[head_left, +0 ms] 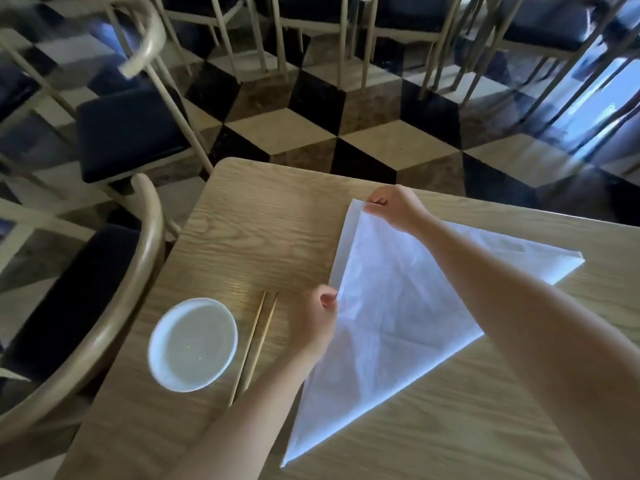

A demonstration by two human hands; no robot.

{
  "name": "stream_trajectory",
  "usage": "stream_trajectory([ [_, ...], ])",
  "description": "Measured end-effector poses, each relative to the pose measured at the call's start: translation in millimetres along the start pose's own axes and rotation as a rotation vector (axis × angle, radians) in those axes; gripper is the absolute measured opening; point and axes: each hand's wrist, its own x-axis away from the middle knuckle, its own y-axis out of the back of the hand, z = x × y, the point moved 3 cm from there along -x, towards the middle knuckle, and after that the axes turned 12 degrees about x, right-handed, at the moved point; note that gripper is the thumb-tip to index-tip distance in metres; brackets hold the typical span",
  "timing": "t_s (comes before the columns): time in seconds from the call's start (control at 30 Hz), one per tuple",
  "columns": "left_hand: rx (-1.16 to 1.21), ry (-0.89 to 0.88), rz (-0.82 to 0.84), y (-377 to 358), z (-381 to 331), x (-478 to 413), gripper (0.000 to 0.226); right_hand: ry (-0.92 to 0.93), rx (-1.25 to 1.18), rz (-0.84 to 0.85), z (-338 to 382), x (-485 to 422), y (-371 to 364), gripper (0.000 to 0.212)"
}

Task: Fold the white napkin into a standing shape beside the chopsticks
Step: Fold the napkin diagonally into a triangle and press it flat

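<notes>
The white napkin [391, 327] lies flat on the wooden table [263, 230], folded into a large triangle with points at the far left, far right and near edge. My right hand [391, 207] pinches its far left corner. My left hand [317, 320] pinches the napkin's left edge, just right of the chopsticks [254, 344]. The two wooden chopsticks lie side by side, their near ends hidden under my left forearm.
A small white dish [193, 344] sits left of the chopsticks. A curved-back chair [104, 306] with a dark seat stands against the table's left side. More chairs [131, 129] stand on the checkered floor beyond the table's far edge.
</notes>
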Motion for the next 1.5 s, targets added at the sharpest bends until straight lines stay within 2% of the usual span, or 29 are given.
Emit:
stream_trajectory([
  [0.3,-0.013,-0.017,-0.014,6,3,-11,0.014,-0.014,0.017,-0.004,4,-31,-29,0.011],
  [0.63,-0.014,-0.016,-0.007,12,2,-10,0.013,-0.018,0.086,-0.094,-1,-40,-29,0.012],
  [0.9,0.019,0.069,0.040,46,28,43,0.021,-0.104,0.146,-0.186,-6,-41,-39,0.011],
  [1.13,0.082,0.132,0.034,57,56,90,0.022,-0.135,0.315,-0.213,1,-30,-38,0.025],
  [1.2,0.113,0.126,0.032,62,60,102,0.023,-0.091,0.368,-0.225,7,-13,-37,0.036],
  [1.3,0.109,0.127,0.015,70,68,117,0.018,0.053,0.367,-0.251,25,33,-43,0.040],
  [1.5,-0.012,0.032,-0.090,72,81,144,0.018,0.294,0.300,-0.115,47,163,-97,0.039],
])
